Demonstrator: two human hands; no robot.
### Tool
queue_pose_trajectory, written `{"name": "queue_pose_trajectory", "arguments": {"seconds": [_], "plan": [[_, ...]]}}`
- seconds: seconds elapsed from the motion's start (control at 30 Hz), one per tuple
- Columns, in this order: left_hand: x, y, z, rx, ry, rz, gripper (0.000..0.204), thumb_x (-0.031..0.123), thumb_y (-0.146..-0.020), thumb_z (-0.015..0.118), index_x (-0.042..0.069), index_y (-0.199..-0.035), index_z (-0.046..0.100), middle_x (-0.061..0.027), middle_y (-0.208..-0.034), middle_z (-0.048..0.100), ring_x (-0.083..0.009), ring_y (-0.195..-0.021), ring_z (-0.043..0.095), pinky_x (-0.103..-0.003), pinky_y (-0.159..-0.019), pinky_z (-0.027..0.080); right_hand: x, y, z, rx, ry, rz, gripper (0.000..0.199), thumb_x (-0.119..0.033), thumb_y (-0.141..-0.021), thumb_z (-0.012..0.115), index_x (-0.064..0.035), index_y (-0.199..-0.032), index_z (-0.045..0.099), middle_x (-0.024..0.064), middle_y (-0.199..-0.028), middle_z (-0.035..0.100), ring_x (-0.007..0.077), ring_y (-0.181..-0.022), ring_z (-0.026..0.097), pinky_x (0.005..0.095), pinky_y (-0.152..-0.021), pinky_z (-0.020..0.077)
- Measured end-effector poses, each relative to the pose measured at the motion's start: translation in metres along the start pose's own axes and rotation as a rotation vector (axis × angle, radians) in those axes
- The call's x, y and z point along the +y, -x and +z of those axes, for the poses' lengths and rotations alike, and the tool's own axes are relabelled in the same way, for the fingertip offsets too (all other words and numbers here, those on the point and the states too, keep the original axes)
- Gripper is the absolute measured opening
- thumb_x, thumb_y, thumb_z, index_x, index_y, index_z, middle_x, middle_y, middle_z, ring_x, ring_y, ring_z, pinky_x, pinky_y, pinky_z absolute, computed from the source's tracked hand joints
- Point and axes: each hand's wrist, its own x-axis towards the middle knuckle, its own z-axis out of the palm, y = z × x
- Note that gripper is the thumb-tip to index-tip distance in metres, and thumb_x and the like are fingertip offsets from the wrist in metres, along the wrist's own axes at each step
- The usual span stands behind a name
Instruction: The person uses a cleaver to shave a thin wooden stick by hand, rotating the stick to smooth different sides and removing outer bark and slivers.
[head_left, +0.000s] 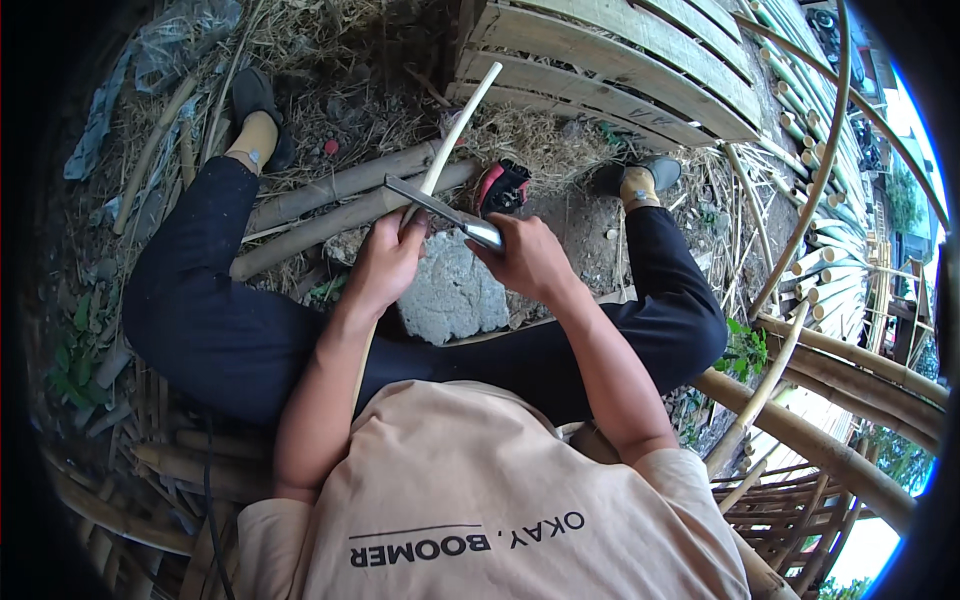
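Note:
My left hand [388, 262] is closed around a long pale bamboo strip [462, 128], which slants up and away to the right. Below the hand, the strip seems to run back along my forearm. In my right hand [532, 262] is a knife with a silvery handle [484, 234]. Its blade [424, 200] points left and crosses the strip just beyond my left fingers. From this angle I cannot tell how deep the edge sits in the strip. Both hands are above a grey stone block [452, 290] between my spread legs.
Bamboo poles [345, 215] lie on the straw-strewn ground past the stone. A red and black item [503, 188] is beside them. Ahead stands a wooden slatted crate [610, 70]. Stacked green bamboo [830, 270] and a thick pole [810, 440] are on the right; plastic sheeting [180, 45] is far left.

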Motion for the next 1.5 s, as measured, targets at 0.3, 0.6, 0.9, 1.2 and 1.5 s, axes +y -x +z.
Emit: {"name": "queue_pose_trajectory", "arguments": {"seconds": [0.3, 0.6, 0.9, 1.2, 1.5], "plan": [[-0.006, 0.007, -0.001, -0.096, 0.073, 0.073, 0.023, 0.022, -0.101, 0.058, 0.002, -0.091, 0.06, 0.0023, -0.073, 0.052, -0.0084, -0.067, 0.045, -0.029, -0.062, 0.041, 0.005, -0.009, 0.006, -0.034, 0.195, 0.046, 0.015, -0.021, -0.081, 0.07, -0.0097, -0.092, 0.071, 0.0179, -0.073, 0.068, 0.0392, -0.072, 0.067, 0.0479, -0.066, 0.0534], [-0.01, 0.013, 0.001, -0.115, -0.053, 0.219, 0.021, 0.019, -0.096, 0.064, 0.0, -0.105, 0.058, -0.0026, -0.081, 0.058, -0.0131, -0.069, 0.056, -0.03, -0.06, 0.047, -0.005, -0.011, 0.01, -0.015, 0.212, 0.104, 0.016, -0.019, -0.073, 0.069, -0.0096, -0.085, 0.071, 0.0172, -0.071, 0.068, 0.0391, -0.073, 0.069, 0.0472, -0.07, 0.0568], [-0.009, 0.016, 0.005, 0.01, -0.382, 0.317, 0.022, 0.02, -0.094, 0.065, -0.001, -0.098, 0.058, -0.0186, -0.077, 0.066, -0.0354, -0.066, 0.067, -0.042, -0.059, 0.052, 0.012, -0.021, 0.01, 0.008, 0.292, 0.22, 0.019, -0.014, -0.068, 0.066, -0.0119, -0.086, 0.073, 0.0183, -0.076, 0.069, 0.0396, -0.077, 0.069, 0.0467, -0.076, 0.056], [-0.005, 0.03, 0.024, -0.047, -0.324, 0.162, 0.025, 0.023, -0.096, 0.065, 0.001, -0.086, 0.058, -0.012, -0.064, 0.057, -0.0184, -0.058, 0.056, -0.036, -0.056, 0.044, 0.066, -0.033, -0.018, 0.308, 0.271, 0.406, 0.025, -0.027, -0.085, 0.069, -0.0036, -0.09, 0.075, 0.0253, -0.076, 0.067, 0.0429, -0.073, 0.068, 0.0478, -0.07, 0.0545], [-0.017, 0.017, 0.013, 0.024, -0.362, 0.086, 0.031, 0.027, -0.101, 0.058, -0.001, -0.087, 0.058, -0.0128, -0.062, 0.054, -0.022, -0.057, 0.053, -0.04, -0.056, 0.042, 0.048, -0.027, -0.001, 0.13, 0.237, 0.151, 0.013, -0.017, -0.076, 0.07, -0.0082, -0.083, 0.076, 0.0214, -0.073, 0.069, 0.0398, -0.071, 0.069, 0.048, -0.071, 0.0568]]}}
